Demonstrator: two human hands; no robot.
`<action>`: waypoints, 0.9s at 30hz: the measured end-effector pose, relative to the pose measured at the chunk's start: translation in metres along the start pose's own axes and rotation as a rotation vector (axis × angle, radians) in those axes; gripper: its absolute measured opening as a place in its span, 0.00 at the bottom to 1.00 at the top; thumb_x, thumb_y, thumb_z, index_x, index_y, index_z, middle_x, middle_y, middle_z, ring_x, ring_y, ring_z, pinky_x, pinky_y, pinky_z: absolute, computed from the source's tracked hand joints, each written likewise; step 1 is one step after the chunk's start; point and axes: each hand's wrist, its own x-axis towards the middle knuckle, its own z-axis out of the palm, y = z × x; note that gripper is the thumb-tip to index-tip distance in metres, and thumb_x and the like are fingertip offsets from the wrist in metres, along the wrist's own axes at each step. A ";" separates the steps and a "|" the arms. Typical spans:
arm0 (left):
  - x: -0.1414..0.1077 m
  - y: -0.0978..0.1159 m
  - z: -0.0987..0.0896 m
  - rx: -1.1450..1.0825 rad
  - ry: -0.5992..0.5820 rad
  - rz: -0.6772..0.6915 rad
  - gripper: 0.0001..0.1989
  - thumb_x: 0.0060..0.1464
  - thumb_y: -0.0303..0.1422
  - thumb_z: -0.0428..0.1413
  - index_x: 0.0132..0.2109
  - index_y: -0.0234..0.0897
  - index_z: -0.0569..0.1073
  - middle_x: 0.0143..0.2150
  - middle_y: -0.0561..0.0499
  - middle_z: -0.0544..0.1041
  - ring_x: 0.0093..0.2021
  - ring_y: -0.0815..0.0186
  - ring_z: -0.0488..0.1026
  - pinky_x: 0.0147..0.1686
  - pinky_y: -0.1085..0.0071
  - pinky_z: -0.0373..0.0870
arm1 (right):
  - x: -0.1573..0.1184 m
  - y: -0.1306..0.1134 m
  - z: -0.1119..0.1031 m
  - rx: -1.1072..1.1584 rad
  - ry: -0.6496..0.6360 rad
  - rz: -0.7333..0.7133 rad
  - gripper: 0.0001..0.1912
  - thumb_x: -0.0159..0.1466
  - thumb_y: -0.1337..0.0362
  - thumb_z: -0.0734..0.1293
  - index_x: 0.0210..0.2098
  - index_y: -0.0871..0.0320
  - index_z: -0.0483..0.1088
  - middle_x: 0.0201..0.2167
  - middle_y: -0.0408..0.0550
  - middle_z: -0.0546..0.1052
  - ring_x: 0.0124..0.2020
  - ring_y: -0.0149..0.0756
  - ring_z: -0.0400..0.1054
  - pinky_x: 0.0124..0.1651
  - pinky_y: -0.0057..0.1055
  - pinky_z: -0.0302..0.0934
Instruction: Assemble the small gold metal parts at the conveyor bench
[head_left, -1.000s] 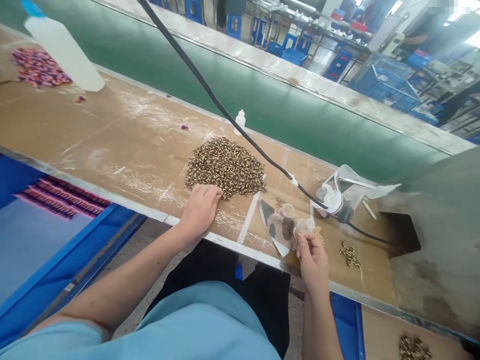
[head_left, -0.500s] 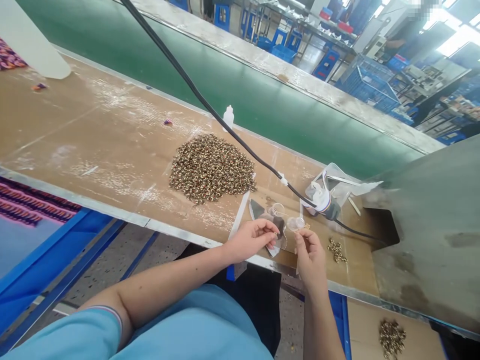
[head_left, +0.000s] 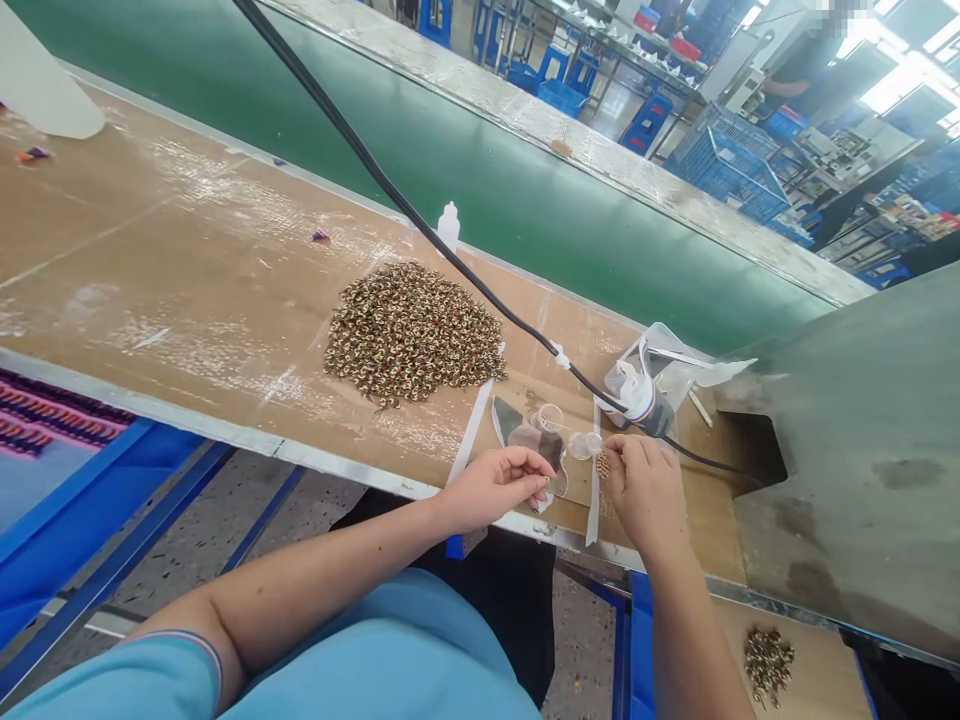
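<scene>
My left hand (head_left: pixel 506 487) is closed in a pinch near the table's front edge, with something too small to make out at its fingertips. A grey cloth (head_left: pixel 534 438) lies just beyond it. My right hand (head_left: pixel 646 490) is also closed, its fingertips down beside a small cluster of gold beads (head_left: pixel 602 464); whatever they hold is hidden. Round clear dishes (head_left: pixel 584 445) rest between the two hands. To the left, a large heap of small gold and brown pieces (head_left: pixel 412 335) covers part of the brown tabletop (head_left: pixel 187 280).
A black cable (head_left: pixel 390 190) crosses above the table. A white bottle (head_left: pixel 448 226) stands behind the heap. A clear tray (head_left: pixel 664 345) with white material sits at the back right, beside a metal housing (head_left: pixel 862 450). A smaller pile (head_left: pixel 769 665) lies at the lower right.
My right hand has moved right and forward, to the small beads, and now hides the little pile on the table at the right. My left hand stays nearly in place. The view has shifted slightly.
</scene>
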 end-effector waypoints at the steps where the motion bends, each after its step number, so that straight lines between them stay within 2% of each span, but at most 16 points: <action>1: 0.000 0.000 0.000 0.003 0.000 -0.003 0.12 0.44 0.35 0.62 0.34 0.32 0.72 0.24 0.53 0.73 0.26 0.72 0.70 0.33 0.72 0.69 | 0.001 0.000 0.000 -0.010 -0.001 -0.014 0.12 0.68 0.65 0.53 0.32 0.57 0.64 0.28 0.47 0.73 0.30 0.35 0.64 0.38 0.32 0.52; 27: -0.001 0.000 0.000 0.025 -0.001 -0.017 0.09 0.45 0.32 0.61 0.34 0.32 0.72 0.24 0.54 0.73 0.26 0.73 0.70 0.32 0.75 0.68 | 0.006 0.000 -0.005 -0.090 0.011 -0.072 0.12 0.68 0.66 0.55 0.30 0.59 0.65 0.26 0.46 0.73 0.28 0.34 0.64 0.39 0.32 0.49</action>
